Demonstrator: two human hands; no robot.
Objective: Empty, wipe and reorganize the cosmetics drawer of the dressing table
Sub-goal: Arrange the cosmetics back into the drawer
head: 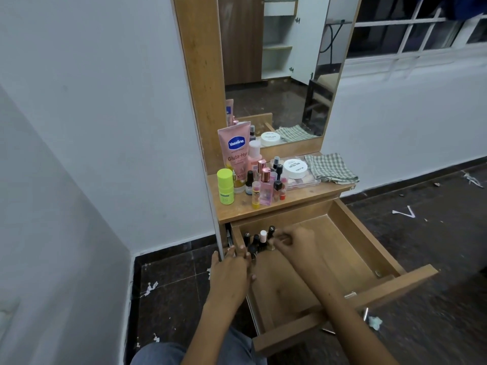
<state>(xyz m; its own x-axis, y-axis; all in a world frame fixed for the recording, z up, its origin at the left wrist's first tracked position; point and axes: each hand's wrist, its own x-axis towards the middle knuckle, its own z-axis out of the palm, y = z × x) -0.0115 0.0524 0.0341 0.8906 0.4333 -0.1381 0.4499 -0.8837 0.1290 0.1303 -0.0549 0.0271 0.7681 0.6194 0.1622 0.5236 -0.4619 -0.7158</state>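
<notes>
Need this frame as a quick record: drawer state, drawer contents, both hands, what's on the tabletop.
drawer: pulled open, mostly bare inside
drawer contents: small bottles standing grouped in the back-left corner
left hand: at the drawer's left wall, beside the bottles; grasp unclear
right hand: fingers at the bottles, grasp unclear
tabletop: Vaseline tube, green bottle, white jar, checked cloth

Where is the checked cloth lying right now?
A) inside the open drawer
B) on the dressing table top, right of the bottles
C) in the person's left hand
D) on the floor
B: the checked cloth lies folded on the dressing table top, to the right of the bottles, not in the drawer.
</notes>
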